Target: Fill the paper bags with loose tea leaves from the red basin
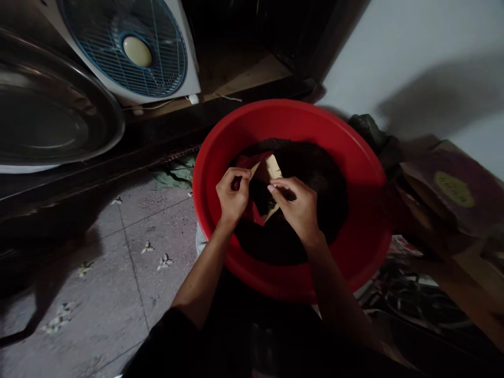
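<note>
A large red plastic basin (354,173) sits in front of me with a dark loose material (315,184) heaped inside. Over its middle I hold a small red and tan paper packet (271,170) between both hands. My left hand (233,194) pinches the packet's left edge, fingers curled shut. My right hand (297,205) grips its right side with thumb and fingers closed. The packet's lower half is hidden behind my hands.
A white box fan (134,47) leans at the back left beside a big steel tray (51,115). A brown paper bag (452,189) and dark clutter (405,294) lie at the right. Tiled floor (98,294) with scattered small scraps spreads to the left.
</note>
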`<state>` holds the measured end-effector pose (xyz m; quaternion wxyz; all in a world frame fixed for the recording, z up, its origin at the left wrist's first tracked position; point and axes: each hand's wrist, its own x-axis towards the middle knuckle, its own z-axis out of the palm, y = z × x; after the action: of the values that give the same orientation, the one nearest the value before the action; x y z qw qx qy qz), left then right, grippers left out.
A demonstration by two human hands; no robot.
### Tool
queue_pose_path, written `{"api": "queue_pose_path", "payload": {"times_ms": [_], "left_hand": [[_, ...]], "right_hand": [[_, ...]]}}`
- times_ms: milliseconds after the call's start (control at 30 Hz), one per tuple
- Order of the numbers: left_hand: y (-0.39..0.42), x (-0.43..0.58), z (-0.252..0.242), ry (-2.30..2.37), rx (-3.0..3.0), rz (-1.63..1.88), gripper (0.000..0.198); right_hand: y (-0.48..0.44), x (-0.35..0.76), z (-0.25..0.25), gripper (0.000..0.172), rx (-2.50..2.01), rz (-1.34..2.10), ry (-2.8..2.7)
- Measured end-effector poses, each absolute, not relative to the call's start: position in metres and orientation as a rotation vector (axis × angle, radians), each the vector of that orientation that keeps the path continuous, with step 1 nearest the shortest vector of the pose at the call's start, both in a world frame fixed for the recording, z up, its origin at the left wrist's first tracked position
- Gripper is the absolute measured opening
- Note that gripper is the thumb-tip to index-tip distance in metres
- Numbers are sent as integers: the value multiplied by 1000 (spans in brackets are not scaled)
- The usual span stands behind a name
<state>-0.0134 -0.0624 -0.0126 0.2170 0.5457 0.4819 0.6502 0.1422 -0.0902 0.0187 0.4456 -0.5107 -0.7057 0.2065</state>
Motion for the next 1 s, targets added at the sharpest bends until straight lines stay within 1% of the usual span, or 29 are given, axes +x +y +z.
{"api": "queue_pose_path", "payload": {"times_ms": [133, 200, 333, 467, 567, 667, 733, 867, 900, 1000], "left_hand": [[-64, -13, -13, 1340, 1553, 1757, 12], [-64, -13, -13, 1333, 1585, 1742, 12], [-64, -13, -14, 1298, 1570, 1769, 12], [-64, -13, -13, 1341, 1556, 1758, 12], [-65, -12, -13, 1327, 1561, 1766, 12], [-65, -11, -13, 1252, 1575, 1780, 11], [-66, -10, -14, 1238, 1587, 1772, 11], [-66, -11, -14, 1251, 1571, 1792, 11], [-66, -11, -14, 1246, 1558, 1809, 11], [-65, -13, -14, 1227, 1492, 1876, 11]], "right_hand": [[-91, 137, 14, 29, -1222, 496, -1842], [-91, 133, 13, 33, -1189, 469, -1874], [-96, 128, 11, 27, -1137, 490, -1828], [-101, 125, 7, 16, -1245, 460, -1764], [-103, 124, 1, 20, -1251, 491, -1782], [-103, 121, -6, 28, -1282, 422, -1781], [-104, 119, -8, 29, -1323, 396, -1765], [-105, 119, -6, 17, -1309, 445, -1737], [-106, 120, -6, 17, -1325, 414, -1690], [-103, 130, -12, 32, -1507, 300, -1416]]}}
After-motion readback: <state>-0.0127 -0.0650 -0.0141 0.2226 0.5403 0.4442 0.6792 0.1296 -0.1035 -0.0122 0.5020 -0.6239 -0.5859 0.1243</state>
